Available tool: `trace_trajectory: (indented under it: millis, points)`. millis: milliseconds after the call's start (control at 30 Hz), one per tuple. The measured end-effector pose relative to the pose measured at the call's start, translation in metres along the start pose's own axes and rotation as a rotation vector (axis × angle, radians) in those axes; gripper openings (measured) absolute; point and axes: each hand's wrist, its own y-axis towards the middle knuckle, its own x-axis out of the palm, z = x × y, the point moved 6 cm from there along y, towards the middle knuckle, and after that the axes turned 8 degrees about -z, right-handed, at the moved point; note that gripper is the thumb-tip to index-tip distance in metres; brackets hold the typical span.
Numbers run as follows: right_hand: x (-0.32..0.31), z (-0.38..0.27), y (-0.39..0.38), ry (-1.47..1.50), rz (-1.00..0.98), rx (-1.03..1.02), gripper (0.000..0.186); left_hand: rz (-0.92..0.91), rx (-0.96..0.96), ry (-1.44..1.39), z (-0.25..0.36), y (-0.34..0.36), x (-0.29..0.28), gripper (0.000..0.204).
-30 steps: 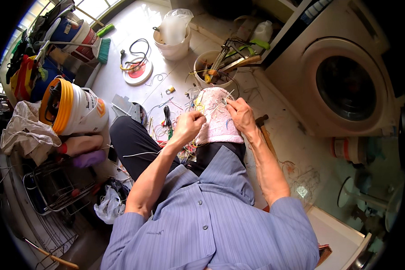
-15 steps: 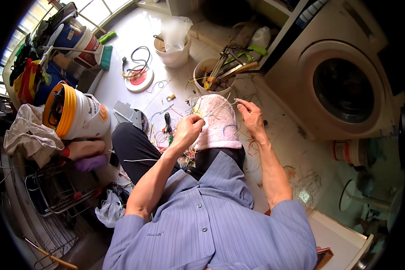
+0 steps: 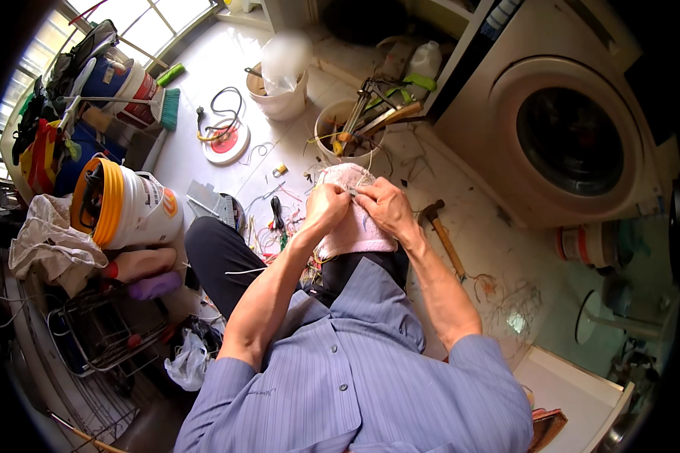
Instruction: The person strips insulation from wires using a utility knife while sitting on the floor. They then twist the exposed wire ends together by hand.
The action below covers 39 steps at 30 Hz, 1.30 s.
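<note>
My left hand (image 3: 327, 207) and my right hand (image 3: 387, 207) meet above a pink towel (image 3: 349, 235) draped over my right knee. Both have their fingers pinched on a thin white wire (image 3: 245, 271), whose tail sticks out to the left of my left forearm. Fingers mostly hide the stretch of wire between the two hands. Loose pale strands show above the fingertips on the towel's far part. Scraps of coloured wire (image 3: 261, 240) lie on the floor left of the towel, around a black-handled tool (image 3: 277, 214).
A hammer (image 3: 446, 238) lies right of my right forearm. Beyond the towel stands a bucket of tools (image 3: 325, 143), with a white bucket (image 3: 281, 106) farther back. A washing machine (image 3: 499, 181) takes up the right side; a yellow-rimmed bucket (image 3: 151, 211) lies left.
My right hand has moved left and in toward my left hand, so the two now nearly touch. The hammer, hidden before behind my right forearm, now shows.
</note>
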Motion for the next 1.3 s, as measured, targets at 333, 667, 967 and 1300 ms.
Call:
trace_trajectory:
  millis: [333, 667, 967, 1300]
  points:
    - [0.002, 0.006, 0.003, -0.006, -0.011, 0.003, 0.022, 0.000, 0.003, -0.368, -0.018, -0.017, 0.002, 0.019]
    - [-0.002, 0.003, -0.002, -0.058, 0.018, -0.019, 0.022, -0.054, 0.111, -0.670, -0.033, -0.044, 0.004, 0.011]
    - [0.002, 0.003, -0.002, -0.055, 0.025, -0.025, 0.021, -0.072, 0.015, -0.747, -0.044, -0.081, -0.007, 0.012]
    - [0.001, -0.005, -0.006, -0.085, 0.019, -0.057, 0.020, -0.105, 0.025, -0.805, -0.047, -0.095, -0.012, 0.012]
